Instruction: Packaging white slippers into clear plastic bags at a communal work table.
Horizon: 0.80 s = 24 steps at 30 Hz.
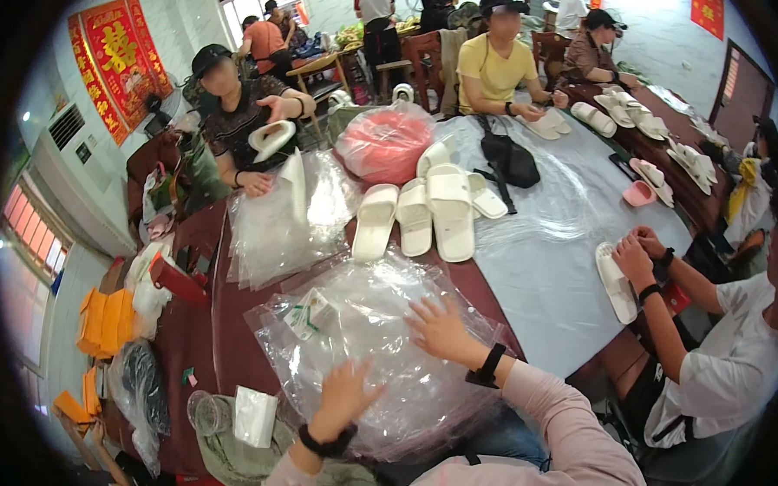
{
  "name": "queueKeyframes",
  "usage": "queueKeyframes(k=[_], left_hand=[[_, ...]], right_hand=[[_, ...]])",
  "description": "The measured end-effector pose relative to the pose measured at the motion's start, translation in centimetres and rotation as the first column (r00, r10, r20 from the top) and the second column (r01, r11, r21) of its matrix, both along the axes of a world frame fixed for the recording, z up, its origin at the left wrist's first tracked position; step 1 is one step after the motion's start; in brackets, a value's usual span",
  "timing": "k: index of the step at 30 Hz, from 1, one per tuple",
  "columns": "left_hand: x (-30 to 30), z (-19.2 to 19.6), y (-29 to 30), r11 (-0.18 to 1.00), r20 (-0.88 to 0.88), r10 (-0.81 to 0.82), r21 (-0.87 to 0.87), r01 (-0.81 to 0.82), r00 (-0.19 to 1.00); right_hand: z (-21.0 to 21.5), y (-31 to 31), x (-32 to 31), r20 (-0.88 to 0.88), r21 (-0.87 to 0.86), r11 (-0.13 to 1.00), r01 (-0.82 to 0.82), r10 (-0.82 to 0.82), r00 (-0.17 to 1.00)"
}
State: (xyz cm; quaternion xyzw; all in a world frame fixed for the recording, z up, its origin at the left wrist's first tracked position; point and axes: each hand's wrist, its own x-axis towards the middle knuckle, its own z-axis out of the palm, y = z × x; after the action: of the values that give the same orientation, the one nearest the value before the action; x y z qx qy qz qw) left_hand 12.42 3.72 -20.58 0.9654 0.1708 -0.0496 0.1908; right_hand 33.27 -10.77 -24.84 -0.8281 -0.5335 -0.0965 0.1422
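Carefully, you should watch the lower left of the frame, where the clear round plastic container (pixel 211 412) and the white rectangular soft packet (pixel 254 417) sit just beside the loose, glossy pile of clear thin plastic film (pixel 372 333); a wide sweep of your left arm could knock them. Toward the pile's upper left lies the small white-and-green card (pixel 311 313), on the film or under a layer, you can't tell which; shifting layers might crease it or carry it off. Your left hand (pixel 347 398), blurred, is spread and empty over the pile's lower left, contact unclear. The film itself fills the lower centre of the frame, and since smooth layers grip poorly, it could slide off the dark red tabletop (pixel 232 349) toward you. Your right hand (pixel 444 332), fingers fanned, palm down, grasps nothing visible at the pile's right; uneven pressure there could ruck the sheets. As for direction, one corner of the film points to the left edge of the frame, the outline spreads broadly with no clear long axis, and you can't make out any open end.
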Motion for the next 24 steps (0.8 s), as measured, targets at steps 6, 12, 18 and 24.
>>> queueKeyframes(k=[6,12,18,24], left_hand=[[-4.8,-2.0,-6.3,0.913,0.121,-0.053,0.408,-0.001,0.991],[-5.4,-7.1,-9.3,0.917,0.165,0.141,0.349,-0.192,0.976],[-6.1,-9.8,-9.1,0.920,0.120,0.215,0.309,-0.243,0.969],[-5.5,-9.1,-9.3,0.926,0.096,0.199,0.308,-0.219,0.975]], right_hand=[[1.0,1.3,6.8,-0.756,0.315,0.930,0.189,0.126,0.643],[-3.4,3.4,17.5,-0.574,0.346,0.660,0.667,-0.413,0.707],[-2.7,6.0,18.6,-0.844,0.124,0.598,0.792,-0.356,0.401],[-3.3,5.2,18.9,-0.941,0.331,0.450,0.829,0.217,0.258]])
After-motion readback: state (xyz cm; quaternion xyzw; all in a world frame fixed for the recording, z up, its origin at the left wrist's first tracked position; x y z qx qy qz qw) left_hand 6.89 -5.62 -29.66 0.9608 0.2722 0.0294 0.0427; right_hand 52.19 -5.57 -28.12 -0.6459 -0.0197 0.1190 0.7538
